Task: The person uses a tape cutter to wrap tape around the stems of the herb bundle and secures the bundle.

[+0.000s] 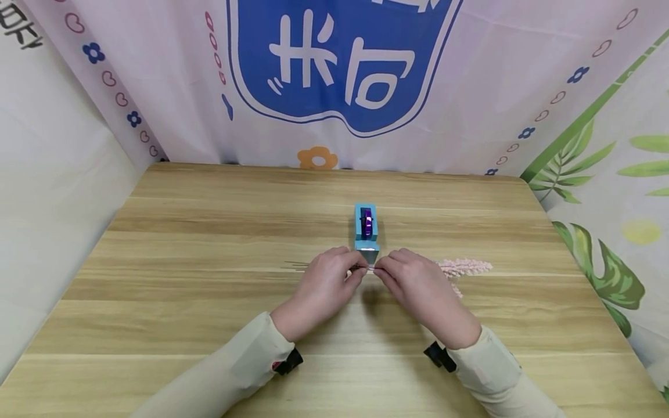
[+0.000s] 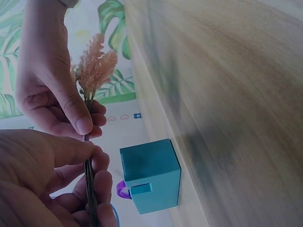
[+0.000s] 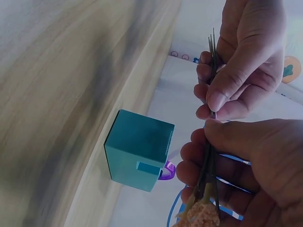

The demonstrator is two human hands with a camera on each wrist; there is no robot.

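Pink flower sprays (image 1: 465, 267) with thin dark stems (image 1: 295, 265) lie across both hands, held above the table. My left hand (image 1: 326, 281) grips the bundled stems, their bare ends sticking out to the left. Close beside it, my right hand (image 1: 420, 284) pinches the same stems nearer the blooms, which come out past it on the right. In the right wrist view, thumb and fingers of both hands curl round the stems (image 3: 211, 56). Just beyond the fingertips stands a teal tape dispenser (image 1: 367, 246), with a purple tape roll (image 1: 368, 223) in it.
The wood-grain table (image 1: 209, 232) spreads out on all sides of the hands. A printed curtain (image 1: 183, 116) hangs behind its back edge, and a leaf-patterned cloth (image 1: 622, 244) hangs along the right. Black straps (image 1: 440, 356) sit at both wrists.
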